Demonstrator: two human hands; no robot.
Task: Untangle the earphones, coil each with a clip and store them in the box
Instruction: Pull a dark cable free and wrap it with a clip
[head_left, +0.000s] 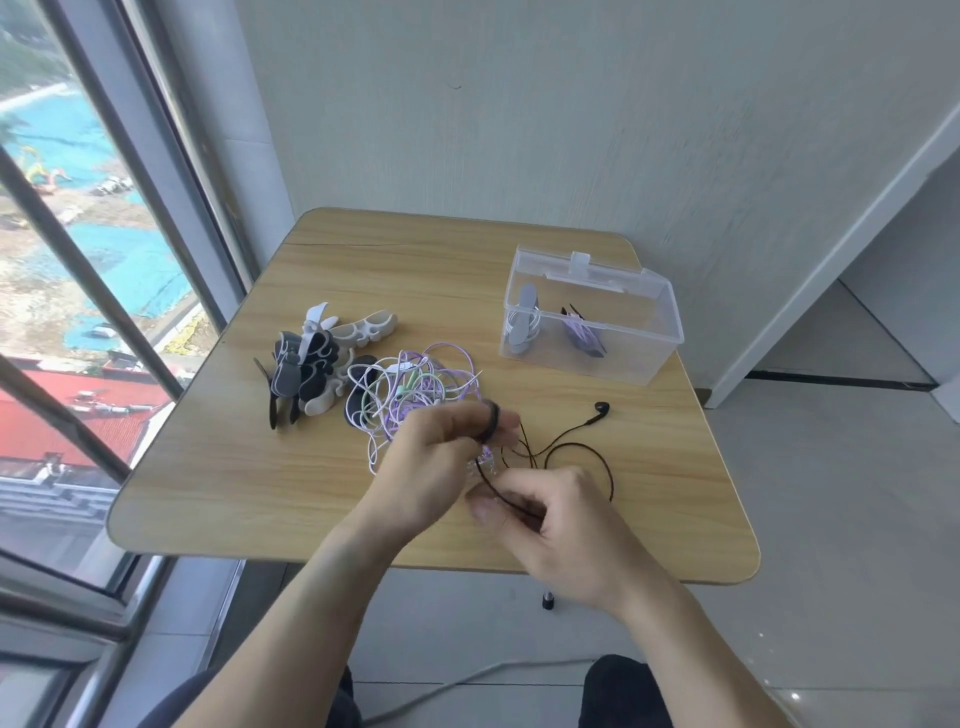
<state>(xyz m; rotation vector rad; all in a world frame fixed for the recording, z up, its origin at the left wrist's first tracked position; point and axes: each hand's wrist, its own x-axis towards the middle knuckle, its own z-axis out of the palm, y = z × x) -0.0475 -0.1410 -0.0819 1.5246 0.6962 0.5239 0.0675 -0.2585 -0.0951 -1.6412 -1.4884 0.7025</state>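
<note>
A black earphone cable (576, 447) runs between my hands over the wooden table (260, 467). My left hand (441, 452) has black cable wound in loops round its fingers. The same cable is pinched by my right hand (550, 519), just in front. One black earbud (601, 407) lies free on the table to the right. A tangle of purple, white and green earphones (415, 395) lies just behind my left hand. The clear plastic box (654, 332) stands open at the back right, with a grey-clipped coil (522, 322) and a purple coil (584, 332) inside.
A heap of grey, black and white cable clips (317, 358) lies left of the tangle. A window runs along the left side. The wall is close behind the table, whose front edge is near my forearms.
</note>
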